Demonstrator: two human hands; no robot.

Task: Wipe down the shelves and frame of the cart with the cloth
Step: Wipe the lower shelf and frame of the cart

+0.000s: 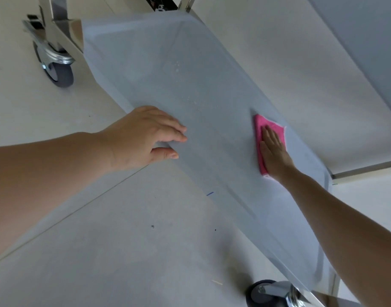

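Presently, the pink cloth (262,125) is pressed flat onto the cart's grey shelf (168,85), near its far rim, by the right grip (273,149), fingers straight. The near edge is pinched by the left grip (143,134), thumb underneath.

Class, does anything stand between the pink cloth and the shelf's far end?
Nothing visible does. The right hand presses the cloth flat on the shelf; only small pale specks lie ahead. The left hand holds the side edge.
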